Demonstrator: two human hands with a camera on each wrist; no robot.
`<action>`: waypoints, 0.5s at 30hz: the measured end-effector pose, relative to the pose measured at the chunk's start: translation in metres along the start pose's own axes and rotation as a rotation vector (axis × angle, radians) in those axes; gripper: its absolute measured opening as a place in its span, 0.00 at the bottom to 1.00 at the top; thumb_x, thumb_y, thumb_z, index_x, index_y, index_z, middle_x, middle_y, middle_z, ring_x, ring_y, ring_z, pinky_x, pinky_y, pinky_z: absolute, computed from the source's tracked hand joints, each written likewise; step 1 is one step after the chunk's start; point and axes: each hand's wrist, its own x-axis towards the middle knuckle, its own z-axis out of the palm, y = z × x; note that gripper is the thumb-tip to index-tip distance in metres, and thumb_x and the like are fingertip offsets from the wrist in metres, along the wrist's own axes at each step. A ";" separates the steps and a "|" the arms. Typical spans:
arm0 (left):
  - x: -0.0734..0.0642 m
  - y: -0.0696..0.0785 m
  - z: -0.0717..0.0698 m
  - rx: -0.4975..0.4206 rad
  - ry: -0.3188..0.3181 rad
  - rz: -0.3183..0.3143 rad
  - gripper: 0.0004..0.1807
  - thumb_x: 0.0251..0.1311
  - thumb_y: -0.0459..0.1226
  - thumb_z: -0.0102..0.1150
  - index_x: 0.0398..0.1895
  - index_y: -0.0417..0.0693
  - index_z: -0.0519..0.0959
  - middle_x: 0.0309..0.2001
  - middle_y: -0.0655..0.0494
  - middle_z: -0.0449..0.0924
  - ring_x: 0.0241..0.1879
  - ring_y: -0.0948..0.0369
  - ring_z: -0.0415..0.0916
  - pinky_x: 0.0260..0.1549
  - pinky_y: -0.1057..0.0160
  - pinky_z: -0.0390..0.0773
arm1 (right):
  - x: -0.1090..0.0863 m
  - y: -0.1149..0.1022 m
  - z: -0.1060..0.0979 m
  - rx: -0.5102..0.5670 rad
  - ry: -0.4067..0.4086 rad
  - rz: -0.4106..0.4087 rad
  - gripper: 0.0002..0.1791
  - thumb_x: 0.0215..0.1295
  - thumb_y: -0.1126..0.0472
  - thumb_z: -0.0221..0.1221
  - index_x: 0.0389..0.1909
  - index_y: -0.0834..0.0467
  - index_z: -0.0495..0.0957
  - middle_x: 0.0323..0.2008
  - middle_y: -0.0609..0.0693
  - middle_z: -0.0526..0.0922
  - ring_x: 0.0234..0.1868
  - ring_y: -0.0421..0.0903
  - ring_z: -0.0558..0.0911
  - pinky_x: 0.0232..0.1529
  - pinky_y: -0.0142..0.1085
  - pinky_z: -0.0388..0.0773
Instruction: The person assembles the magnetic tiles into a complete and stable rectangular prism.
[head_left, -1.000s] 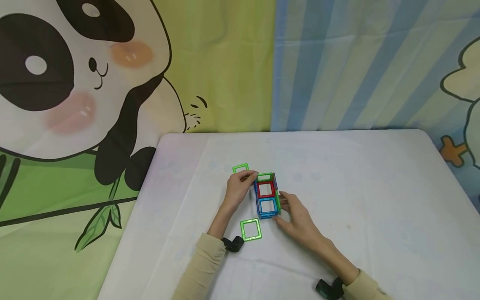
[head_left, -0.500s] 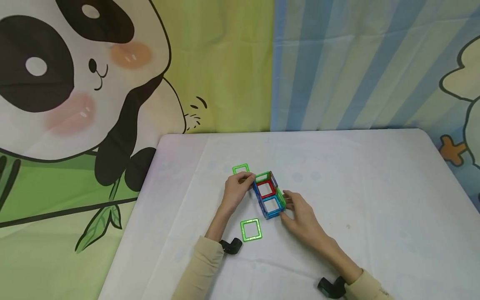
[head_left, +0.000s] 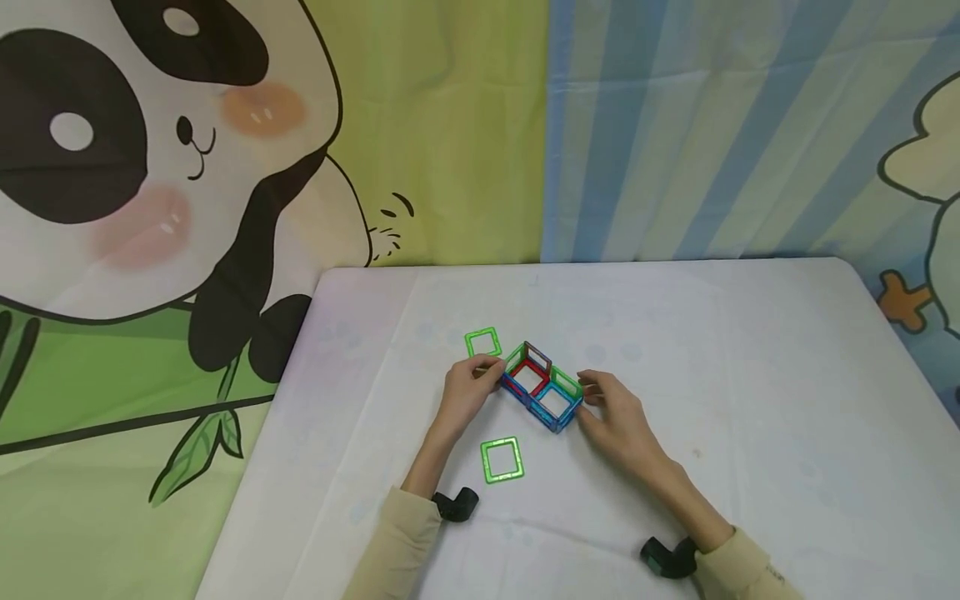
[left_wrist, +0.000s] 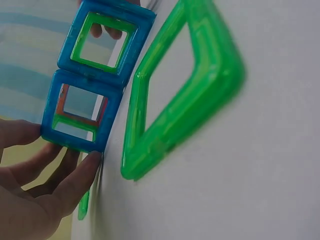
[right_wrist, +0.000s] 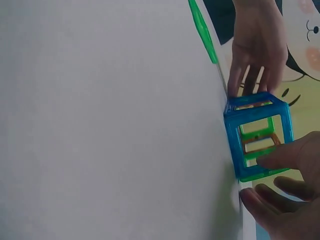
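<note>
Two squares long and open at the top, a box of magnetic tiles (head_left: 542, 413) stands on the table at a slant. Its floor shows a red and a blue tile; blue, green and dark purplish tiles form walls. My left hand (head_left: 465, 393) pinches its left end; in the left wrist view thumb and fingers (left_wrist: 80, 175) meet a blue tile (left_wrist: 56, 75). My right hand (head_left: 618, 421) holds the right corner, thumb on the blue end tile (right_wrist: 232, 145) in the right wrist view, other fingers beside the green wall. Part of the left end is hidden by the left fingers.
One loose green square tile (head_left: 504, 477) lies in front of the box. Another green tile (head_left: 481, 332) lies behind my left hand. White cloth covers the table (head_left: 750, 375); a printed curtain (head_left: 450, 125) hangs behind it. Each wrist carries a black camera (head_left: 457, 505).
The box has turned counterclockwise between my hands, its near end swinging right. My right hand has moved right and slightly away; my left hand has come a little nearer. The loose green tiles have stayed put.
</note>
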 end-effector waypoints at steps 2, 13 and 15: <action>-0.003 0.000 -0.001 0.010 -0.001 0.000 0.15 0.70 0.41 0.63 0.48 0.39 0.86 0.43 0.45 0.87 0.42 0.55 0.86 0.42 0.63 0.87 | 0.002 0.002 -0.002 0.001 0.001 0.020 0.27 0.59 0.78 0.65 0.61 0.70 0.72 0.53 0.65 0.82 0.49 0.59 0.86 0.50 0.46 0.86; -0.020 -0.002 0.000 0.011 -0.019 -0.031 0.15 0.71 0.42 0.62 0.47 0.39 0.85 0.44 0.45 0.86 0.41 0.57 0.85 0.44 0.60 0.87 | 0.021 0.013 -0.013 -0.038 -0.005 0.058 0.16 0.63 0.75 0.62 0.52 0.68 0.79 0.47 0.63 0.85 0.45 0.56 0.87 0.49 0.50 0.85; -0.022 -0.002 0.002 -0.001 -0.026 -0.034 0.15 0.71 0.43 0.62 0.47 0.39 0.85 0.44 0.45 0.86 0.41 0.56 0.85 0.45 0.59 0.87 | 0.024 0.014 -0.015 -0.047 -0.010 0.069 0.15 0.63 0.74 0.62 0.52 0.68 0.80 0.47 0.63 0.86 0.46 0.57 0.87 0.49 0.50 0.85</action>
